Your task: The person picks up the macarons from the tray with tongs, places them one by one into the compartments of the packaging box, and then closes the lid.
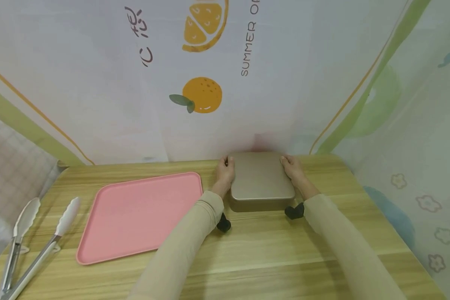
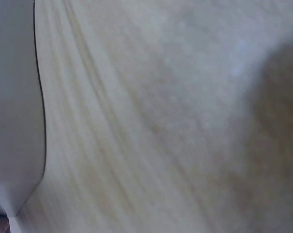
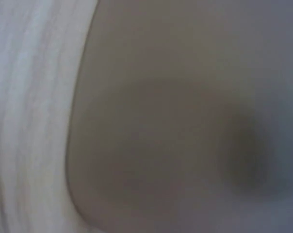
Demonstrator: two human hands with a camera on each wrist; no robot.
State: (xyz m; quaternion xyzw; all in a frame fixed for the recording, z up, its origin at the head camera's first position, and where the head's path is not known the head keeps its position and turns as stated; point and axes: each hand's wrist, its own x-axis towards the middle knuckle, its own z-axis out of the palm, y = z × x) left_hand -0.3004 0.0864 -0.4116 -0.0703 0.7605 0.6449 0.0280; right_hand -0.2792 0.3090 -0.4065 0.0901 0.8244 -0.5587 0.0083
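A champagne-coloured square baking pan (image 1: 263, 177) with rounded corners is on the wooden table, its flat bottom facing up. My left hand (image 1: 226, 173) grips its left side near the far corner, thumb by the upper edge. On the opposite side my right hand (image 1: 295, 173) holds the pan's right edge in the same way; the fingers below are hidden. In the left wrist view the smooth pan wall (image 2: 15, 107) fills the left margin, with a bit of fingertip at the bottom corner. Up close in the right wrist view, the blurred pan wall (image 3: 161, 145) covers most of the picture.
Left of the pan lies a pink rectangular tray (image 1: 142, 216). Spread tongs (image 1: 33, 258) with white tips rest at the table's left edge. A printed white curtain (image 1: 285, 83) hangs right behind the wooden table (image 1: 262, 258).
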